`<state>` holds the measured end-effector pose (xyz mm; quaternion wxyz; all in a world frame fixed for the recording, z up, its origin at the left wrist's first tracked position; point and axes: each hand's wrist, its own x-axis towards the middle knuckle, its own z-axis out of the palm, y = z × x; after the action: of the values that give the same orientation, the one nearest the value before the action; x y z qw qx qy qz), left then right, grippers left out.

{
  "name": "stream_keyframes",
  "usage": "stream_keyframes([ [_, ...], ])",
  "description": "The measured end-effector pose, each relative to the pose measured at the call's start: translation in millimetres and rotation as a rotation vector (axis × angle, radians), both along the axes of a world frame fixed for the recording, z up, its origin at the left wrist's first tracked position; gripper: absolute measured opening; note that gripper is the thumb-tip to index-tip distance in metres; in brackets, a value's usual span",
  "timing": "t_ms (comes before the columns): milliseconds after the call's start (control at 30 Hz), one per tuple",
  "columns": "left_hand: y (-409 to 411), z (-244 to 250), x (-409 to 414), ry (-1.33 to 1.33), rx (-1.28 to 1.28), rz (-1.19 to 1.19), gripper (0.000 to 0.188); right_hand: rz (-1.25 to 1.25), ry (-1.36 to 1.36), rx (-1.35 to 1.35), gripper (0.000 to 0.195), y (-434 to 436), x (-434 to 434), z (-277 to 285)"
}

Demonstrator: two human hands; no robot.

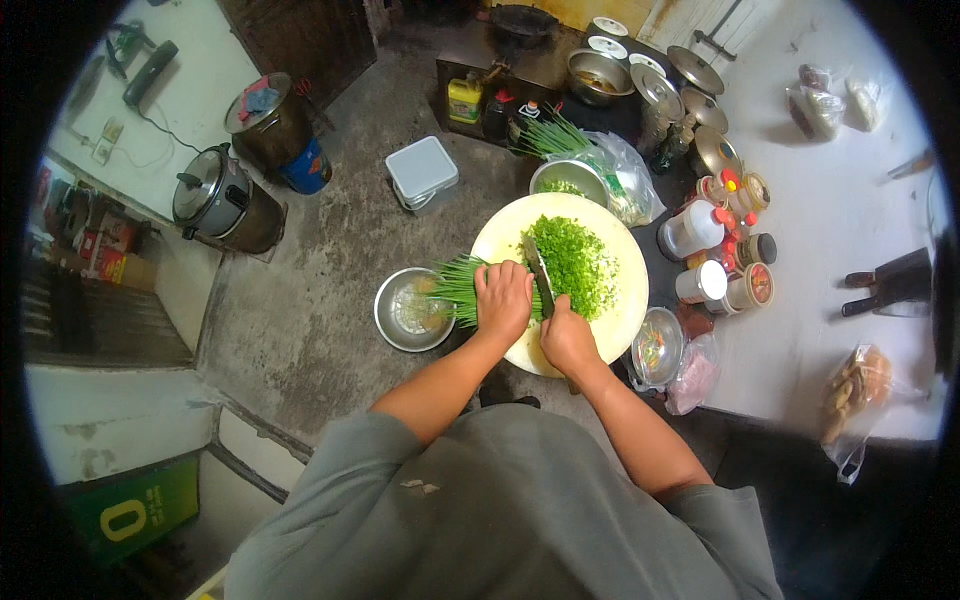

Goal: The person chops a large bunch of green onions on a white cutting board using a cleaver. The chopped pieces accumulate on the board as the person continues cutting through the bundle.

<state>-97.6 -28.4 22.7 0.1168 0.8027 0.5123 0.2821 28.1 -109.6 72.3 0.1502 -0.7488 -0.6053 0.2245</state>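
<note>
My left hand (504,298) presses down on a bunch of long green chives or scallions (459,289), close to the blade. My right hand (568,334) grips the dark handle of a kitchen knife (540,268), whose blade lies between the bunch and a heap of finely chopped greens (574,259). Under all of this is a round, pale cutting board (634,292). The loose ends of the bunch stick out past its left edge, over a metal bowl (386,322). Behind the board, a second metal bowl (541,180) contains more chopped greens.
A plastic bag of whole greens (637,180) lies behind the board. Jars and bottles (694,232) crowd its right, near a metal bowl of cut vegetables (651,349) and a pink bag (694,379). A lidded white bucket (422,169) stands on the floor. Two cleavers (900,277) hang at right.
</note>
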Motion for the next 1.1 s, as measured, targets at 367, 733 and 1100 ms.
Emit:
stream_keyframes([
  [367, -1, -6, -2, -0.073, 0.04, 0.017, 0.017, 0.03, -0.043, -0.186, 0.03, -3, 1, 80],
  [733, 0, -2, -3, -0.072, -0.024, -0.006, 0.015, -0.023, 0.003, -0.104, 0.027, 6, -2, 12],
  [1100, 1, -7, -4, -0.119, 0.061, 0.0, 0.019, 0.015, -0.016, -0.292, 0.03, -1, -1, 89],
])
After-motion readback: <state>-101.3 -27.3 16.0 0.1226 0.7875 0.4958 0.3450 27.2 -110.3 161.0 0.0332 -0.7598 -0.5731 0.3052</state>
